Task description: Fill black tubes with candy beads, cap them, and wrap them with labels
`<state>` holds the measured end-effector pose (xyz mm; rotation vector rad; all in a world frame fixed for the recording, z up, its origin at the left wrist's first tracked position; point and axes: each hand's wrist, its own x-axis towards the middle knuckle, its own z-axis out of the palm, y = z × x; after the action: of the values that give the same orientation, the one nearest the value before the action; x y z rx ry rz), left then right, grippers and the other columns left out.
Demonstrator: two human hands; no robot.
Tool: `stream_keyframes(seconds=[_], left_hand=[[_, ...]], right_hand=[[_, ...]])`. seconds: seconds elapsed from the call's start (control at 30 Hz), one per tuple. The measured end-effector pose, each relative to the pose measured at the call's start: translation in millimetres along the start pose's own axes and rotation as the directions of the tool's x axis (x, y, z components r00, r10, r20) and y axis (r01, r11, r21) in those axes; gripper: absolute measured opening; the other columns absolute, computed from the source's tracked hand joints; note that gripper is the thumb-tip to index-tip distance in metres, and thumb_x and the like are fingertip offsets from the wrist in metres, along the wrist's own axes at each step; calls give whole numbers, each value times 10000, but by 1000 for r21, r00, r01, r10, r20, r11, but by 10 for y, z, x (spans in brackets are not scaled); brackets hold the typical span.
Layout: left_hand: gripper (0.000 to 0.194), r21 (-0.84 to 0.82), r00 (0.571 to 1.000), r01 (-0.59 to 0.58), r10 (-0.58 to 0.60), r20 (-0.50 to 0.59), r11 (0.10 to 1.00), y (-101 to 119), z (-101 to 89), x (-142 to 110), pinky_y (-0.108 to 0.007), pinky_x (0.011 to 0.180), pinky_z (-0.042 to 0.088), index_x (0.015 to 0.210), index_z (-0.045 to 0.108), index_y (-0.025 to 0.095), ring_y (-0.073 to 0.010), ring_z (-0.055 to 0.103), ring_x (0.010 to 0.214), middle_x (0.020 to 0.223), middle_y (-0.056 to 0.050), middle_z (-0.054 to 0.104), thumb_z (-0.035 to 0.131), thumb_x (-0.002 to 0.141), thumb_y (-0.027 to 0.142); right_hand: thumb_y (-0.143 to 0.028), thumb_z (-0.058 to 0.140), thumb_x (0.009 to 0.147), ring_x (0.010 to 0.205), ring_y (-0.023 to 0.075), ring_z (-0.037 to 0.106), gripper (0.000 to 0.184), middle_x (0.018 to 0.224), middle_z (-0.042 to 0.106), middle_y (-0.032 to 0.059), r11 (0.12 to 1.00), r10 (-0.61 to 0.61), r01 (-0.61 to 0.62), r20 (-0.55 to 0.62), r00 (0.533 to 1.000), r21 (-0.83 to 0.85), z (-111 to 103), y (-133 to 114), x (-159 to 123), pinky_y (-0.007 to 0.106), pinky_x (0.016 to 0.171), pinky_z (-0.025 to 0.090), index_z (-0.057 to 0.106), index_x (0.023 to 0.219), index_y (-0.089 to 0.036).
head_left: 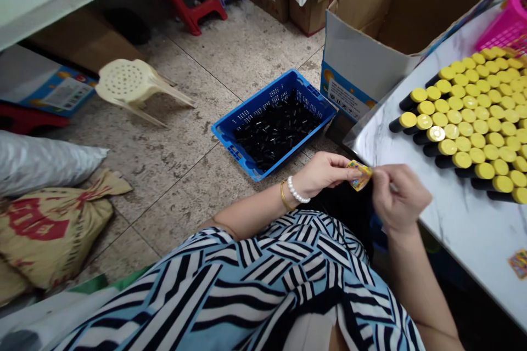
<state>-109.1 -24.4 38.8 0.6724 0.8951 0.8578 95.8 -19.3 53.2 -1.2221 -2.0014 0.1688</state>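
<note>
My left hand [325, 174] pinches a small colourful sticker [359, 175] by its left edge, in front of my lap. My right hand [398, 197] is closed against the sticker's right side, fingers curled; a dark thing under it is mostly hidden. A pearl bracelet and a gold bangle sit on my left wrist. To the right, on the white marble table [461, 219], lie rows of black tubes with yellow caps [473, 126], stacked side by side.
A blue crate [230, 131] of small black parts stands on the tiled floor. An open cardboard box [370, 49] is behind it. A cream stool [132, 85] lies tipped over at left, by sacks [45, 225]. A pink basket [504, 27] sits at the table's far end. Another sticker [519, 263] lies on the table.
</note>
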Motion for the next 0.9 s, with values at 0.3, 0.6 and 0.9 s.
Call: stream_keyframes(seconds=[0.3,0.6,0.9], left_hand=[[409,-244,985,151,-125,119,958,69,-20,99,-175,453,137,798,765,91,-29,395,567,734,-42,647,994,627,384],[345,-411,974,189,-116,195,892,90,16,332,-151,427,123,884,791,102,-9,335,552,865,-65,711,965,657,295],[302,-432,959,230,-127,255,872,85,276,410,-140,420,133,898,749,91,8,322,515,786,-12,620,929,714,248]], right_hand=[[-354,537,994,1499,359,439,316,1405,662,126,906,67,-22,94,993,-423,-25,489,944,565,1091,336,784,992,-158],[-338,843,842,1048,257,733,426,1174,768,74,880,307,-254,-71,949,400,-272,12,306,497,1004,584,742,1245,-246],[-364,881,801,908,188,761,337,1013,760,53,609,615,-518,54,787,601,-355,3,53,390,905,655,747,1061,-195]])
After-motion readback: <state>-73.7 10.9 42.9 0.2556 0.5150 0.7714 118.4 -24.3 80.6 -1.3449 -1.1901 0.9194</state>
